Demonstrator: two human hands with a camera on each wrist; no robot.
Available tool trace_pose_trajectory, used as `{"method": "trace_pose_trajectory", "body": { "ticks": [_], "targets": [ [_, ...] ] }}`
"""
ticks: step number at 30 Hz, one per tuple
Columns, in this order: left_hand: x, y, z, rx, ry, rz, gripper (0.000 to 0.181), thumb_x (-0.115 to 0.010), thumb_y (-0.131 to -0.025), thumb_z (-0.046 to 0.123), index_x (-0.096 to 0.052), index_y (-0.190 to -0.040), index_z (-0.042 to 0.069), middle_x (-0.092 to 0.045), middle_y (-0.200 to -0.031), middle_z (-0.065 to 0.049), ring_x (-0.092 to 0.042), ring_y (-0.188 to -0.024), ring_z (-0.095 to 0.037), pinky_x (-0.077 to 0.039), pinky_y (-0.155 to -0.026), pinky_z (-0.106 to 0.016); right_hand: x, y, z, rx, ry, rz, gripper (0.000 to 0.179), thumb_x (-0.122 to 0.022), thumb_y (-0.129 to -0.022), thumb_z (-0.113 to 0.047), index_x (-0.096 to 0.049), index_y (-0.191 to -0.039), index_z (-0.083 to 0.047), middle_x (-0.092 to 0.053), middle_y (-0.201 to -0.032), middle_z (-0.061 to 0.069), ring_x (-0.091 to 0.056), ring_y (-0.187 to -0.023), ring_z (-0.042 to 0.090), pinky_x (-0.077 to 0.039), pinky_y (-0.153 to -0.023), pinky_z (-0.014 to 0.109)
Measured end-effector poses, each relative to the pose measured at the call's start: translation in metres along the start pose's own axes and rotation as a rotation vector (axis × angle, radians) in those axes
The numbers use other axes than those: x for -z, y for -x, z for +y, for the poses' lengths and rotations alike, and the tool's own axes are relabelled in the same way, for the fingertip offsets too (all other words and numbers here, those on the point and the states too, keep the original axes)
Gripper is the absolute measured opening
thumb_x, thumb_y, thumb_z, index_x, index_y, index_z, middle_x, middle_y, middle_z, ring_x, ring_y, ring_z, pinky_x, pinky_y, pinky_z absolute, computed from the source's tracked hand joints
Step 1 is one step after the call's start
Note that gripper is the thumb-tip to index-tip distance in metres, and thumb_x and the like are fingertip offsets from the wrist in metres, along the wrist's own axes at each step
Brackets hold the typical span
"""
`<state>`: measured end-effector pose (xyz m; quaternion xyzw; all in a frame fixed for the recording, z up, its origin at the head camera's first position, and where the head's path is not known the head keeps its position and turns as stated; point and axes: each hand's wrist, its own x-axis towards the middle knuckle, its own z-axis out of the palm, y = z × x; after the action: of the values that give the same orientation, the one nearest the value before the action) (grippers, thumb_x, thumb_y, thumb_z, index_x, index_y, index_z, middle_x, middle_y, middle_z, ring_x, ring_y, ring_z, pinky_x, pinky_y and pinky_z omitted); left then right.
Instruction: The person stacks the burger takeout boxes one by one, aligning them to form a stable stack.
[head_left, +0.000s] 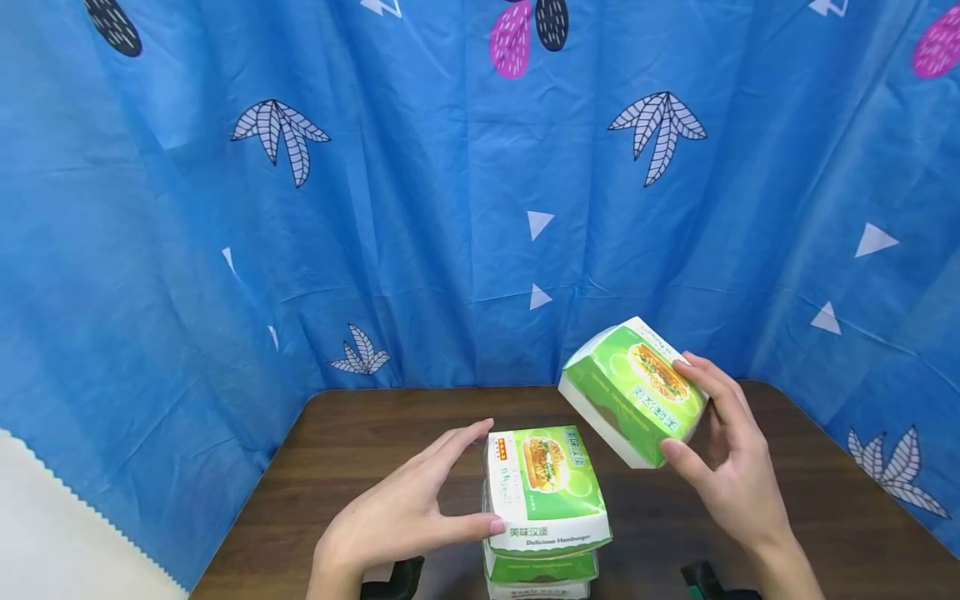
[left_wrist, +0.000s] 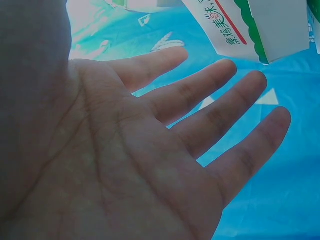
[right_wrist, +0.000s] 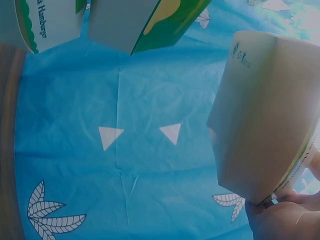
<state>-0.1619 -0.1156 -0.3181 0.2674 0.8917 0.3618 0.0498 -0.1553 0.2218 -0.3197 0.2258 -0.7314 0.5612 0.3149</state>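
My right hand [head_left: 738, 467] grips a green and white hamburger box [head_left: 637, 392] by its right side, thumb at the near edge and fingers over the far one. The box is tilted in the air, right of a stack of similar boxes. The top box [head_left: 551, 492] of that stack carries a burger picture and shows its white front. Beside it, my left hand [head_left: 405, 500] has its thumb tip at the front left corner and its index fingertip by the back left corner. In the left wrist view its fingers [left_wrist: 220, 117] stretch out straight, spread apart.
Under the top box sit a green-sided box [head_left: 543, 568] and a white-sided one [head_left: 538, 591]. The stack stands on a dark wooden table [head_left: 360, 433]. Behind and around the table hangs a blue patterned curtain [head_left: 435, 208].
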Motion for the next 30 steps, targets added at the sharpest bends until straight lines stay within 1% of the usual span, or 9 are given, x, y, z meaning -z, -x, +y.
{"method": "trace_pose_trajectory", "body": {
  "ticks": [5,7,12,14,19,22,24,27,30],
  "targets": [
    [0.000,-0.001,0.001,-0.014,-0.004,-0.003,0.087,-0.067,-0.072,0.071,-0.022,-0.144,0.050,-0.032,-0.147,0.022,-0.040,-0.129,-0.004,-0.042,-0.102,-0.047,-0.004,0.000,0.004,0.142,-0.162,-0.045,0.071,-0.064,-0.073,0.016,-0.038,-0.139,0.011,-0.028,-0.148,0.025,-0.031,-0.136,0.025,-0.032,-0.105,0.014],
    [0.000,-0.001,0.001,-0.022,-0.007,0.000,0.087,-0.067,-0.072,0.071,-0.022,-0.144,0.050,-0.032,-0.147,0.022,-0.040,-0.129,-0.004,-0.042,-0.103,-0.046,-0.005,0.000,0.006,0.172,-0.207,-0.072,0.072,-0.065,-0.073,0.015,-0.037,-0.139,0.013,-0.027,-0.148,0.026,-0.031,-0.135,0.025,-0.034,-0.103,0.014],
    [0.000,-0.002,0.002,-0.031,-0.018,0.003,0.086,-0.066,-0.072,0.072,-0.022,-0.143,0.052,-0.033,-0.147,0.021,-0.040,-0.130,-0.004,-0.043,-0.103,-0.047,-0.008,0.002,0.011,0.217,-0.286,-0.155,0.068,-0.066,-0.078,0.007,-0.034,-0.138,0.017,-0.025,-0.148,0.030,-0.030,-0.135,0.029,-0.039,-0.097,0.018],
    [0.000,-0.002,0.001,-0.032,-0.017,0.001,0.087,-0.066,-0.072,0.072,-0.022,-0.143,0.052,-0.034,-0.147,0.020,-0.040,-0.130,-0.004,-0.043,-0.103,-0.047,-0.010,0.002,0.011,0.212,-0.302,-0.191,0.066,-0.064,-0.081,0.003,-0.034,-0.139,0.016,-0.024,-0.148,0.029,-0.032,-0.134,0.029,-0.043,-0.092,0.019],
    [0.000,-0.001,0.000,-0.029,-0.015,0.001,0.088,-0.066,-0.072,0.072,-0.023,-0.145,0.048,-0.033,-0.147,0.022,-0.040,-0.131,-0.004,-0.042,-0.104,-0.047,-0.016,-0.001,0.011,0.178,-0.300,-0.256,0.062,-0.059,-0.088,-0.008,-0.033,-0.141,0.012,-0.022,-0.151,0.026,-0.036,-0.130,0.025,-0.051,-0.075,0.020],
    [0.001,0.000,0.000,-0.018,-0.017,0.003,0.090,-0.066,-0.072,0.072,-0.023,-0.146,0.046,-0.032,-0.148,0.021,-0.039,-0.132,-0.005,-0.041,-0.104,-0.048,-0.019,-0.004,0.011,0.193,-0.294,-0.297,0.063,-0.058,-0.090,-0.013,-0.033,-0.141,0.011,-0.022,-0.151,0.026,-0.035,-0.132,0.026,-0.052,-0.074,0.022],
    [0.002,0.000,0.001,-0.010,-0.015,0.003,0.090,-0.066,-0.072,0.072,-0.024,-0.146,0.046,-0.032,-0.148,0.021,-0.039,-0.132,-0.005,-0.041,-0.104,-0.048,-0.022,-0.007,0.011,0.209,-0.280,-0.324,0.063,-0.059,-0.090,-0.016,-0.034,-0.141,0.011,-0.023,-0.151,0.027,-0.034,-0.133,0.027,-0.052,-0.076,0.022],
    [0.002,0.001,0.001,-0.004,-0.009,0.003,0.090,-0.067,-0.071,0.073,-0.023,-0.146,0.047,-0.034,-0.147,0.021,-0.040,-0.132,-0.005,-0.042,-0.104,-0.049,-0.024,-0.011,0.012,0.241,-0.244,-0.357,0.064,-0.059,-0.090,-0.021,-0.036,-0.140,0.011,-0.025,-0.150,0.029,-0.029,-0.138,0.029,-0.048,-0.081,0.021],
    [0.003,0.001,0.001,-0.005,-0.002,0.003,0.089,-0.067,-0.071,0.072,-0.022,-0.145,0.049,-0.035,-0.147,0.020,-0.040,-0.131,-0.005,-0.042,-0.103,-0.048,-0.027,-0.013,0.012,0.247,-0.195,-0.382,0.064,-0.060,-0.089,-0.025,-0.039,-0.139,0.008,-0.027,-0.149,0.028,-0.024,-0.140,0.031,-0.043,-0.090,0.021]
  ]
}}
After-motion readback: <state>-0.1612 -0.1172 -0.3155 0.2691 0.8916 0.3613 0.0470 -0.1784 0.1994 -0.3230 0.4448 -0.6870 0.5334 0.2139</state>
